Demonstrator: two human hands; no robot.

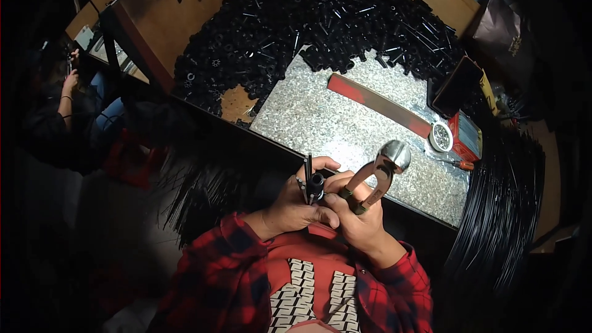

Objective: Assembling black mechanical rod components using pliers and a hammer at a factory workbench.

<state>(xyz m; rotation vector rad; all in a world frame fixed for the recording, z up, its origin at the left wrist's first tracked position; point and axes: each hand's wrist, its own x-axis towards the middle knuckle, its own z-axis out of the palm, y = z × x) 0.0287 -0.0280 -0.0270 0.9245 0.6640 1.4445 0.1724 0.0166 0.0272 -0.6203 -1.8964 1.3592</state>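
My left hand point(287, 205) is closed around a short black ribbed tube point(316, 182) with a hole in its end. Thin dark rods point(308, 165) stick up beside the tube from the same hand. In my right hand point(362, 228) is a pair of end-cutting pincers point(382, 176), its rounded metal head pointing up and away from me. My fingers cover most of its dark handles. Both hands are close together over my lap, in front of the table's near edge, and the right fingertips come near the tube.
Black tubular parts point(246, 31) lie heaped across the far side of the speckled board point(290, 111). On it rest a red-edged bar point(376, 106), a white cup point(440, 137) of small pieces and a screwdriver point(459, 164). Long black rods point(499, 203) hang at right. Another person's hand point(71, 79) shows far left.
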